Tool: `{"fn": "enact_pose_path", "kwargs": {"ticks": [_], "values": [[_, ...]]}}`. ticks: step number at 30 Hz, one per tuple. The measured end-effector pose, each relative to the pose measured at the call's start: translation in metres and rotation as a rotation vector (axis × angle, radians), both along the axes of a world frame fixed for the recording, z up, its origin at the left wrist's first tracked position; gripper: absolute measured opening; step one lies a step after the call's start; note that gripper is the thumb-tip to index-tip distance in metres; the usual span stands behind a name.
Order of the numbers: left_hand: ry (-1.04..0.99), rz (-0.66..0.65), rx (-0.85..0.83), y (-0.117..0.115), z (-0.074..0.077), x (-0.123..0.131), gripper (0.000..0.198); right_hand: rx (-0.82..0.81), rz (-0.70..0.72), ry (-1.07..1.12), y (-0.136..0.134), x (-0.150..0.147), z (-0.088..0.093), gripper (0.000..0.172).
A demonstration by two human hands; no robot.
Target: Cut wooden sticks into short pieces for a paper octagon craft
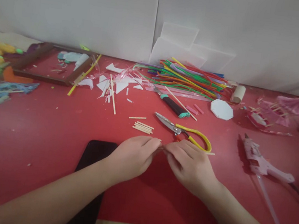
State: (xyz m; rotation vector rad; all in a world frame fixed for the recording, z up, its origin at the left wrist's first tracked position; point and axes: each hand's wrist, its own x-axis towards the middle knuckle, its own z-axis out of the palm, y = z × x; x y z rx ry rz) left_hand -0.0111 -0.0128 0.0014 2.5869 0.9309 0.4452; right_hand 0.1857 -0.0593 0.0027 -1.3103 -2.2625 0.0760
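Observation:
My left hand (135,155) and my right hand (190,164) meet fingertip to fingertip above the red table. Both are closed in a pinch on a thin wooden stick (211,153), whose pale end shows past the right hand; the rest is mostly hidden by fingers. Just beyond the left hand lies a small row of short cut sticks (143,127), with one single short stick (137,117) behind it. Scissors with yellow handles (199,135) lie partly behind my right hand, blades pointing left. A black phone-like slab (96,156) rests under my left forearm.
Farther back are a utility knife (174,106), white paper scraps (121,86), colourful pipe cleaners (192,77) and a white octagon (222,110). A pink glue gun (264,162) lies at right, its cord trailing. A brown frame (41,76) sits back left.

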Motion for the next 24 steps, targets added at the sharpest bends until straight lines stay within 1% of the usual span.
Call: {"fn": "enact_pose_path", "kwargs": {"ticks": [6, 12, 16, 21, 24], "values": [[0.066, -0.011, 0.019, -0.0011, 0.0016, 0.0029, 0.024, -0.002, -0.017, 0.013, 0.0002, -0.0036, 0.0021, 0.016], [0.112, -0.05, 0.069, -0.0012, 0.0014, 0.002, 0.023, -0.01, -0.033, 0.048, -0.0001, -0.0053, 0.0006, 0.015], [0.169, -0.046, 0.055, -0.0016, 0.0026, 0.0029, 0.028, -0.052, -0.03, 0.08, 0.0017, -0.0051, -0.0006, 0.012], [0.236, -0.026, 0.014, -0.0034, 0.0056, 0.0042, 0.026, 0.031, -0.014, 0.107, 0.0013, -0.0067, -0.0044, 0.011], [0.263, -0.022, -0.025, -0.0056, 0.0063, 0.0037, 0.024, 0.036, -0.012, 0.105, -0.0011, -0.0085, -0.0063, 0.012]]}}
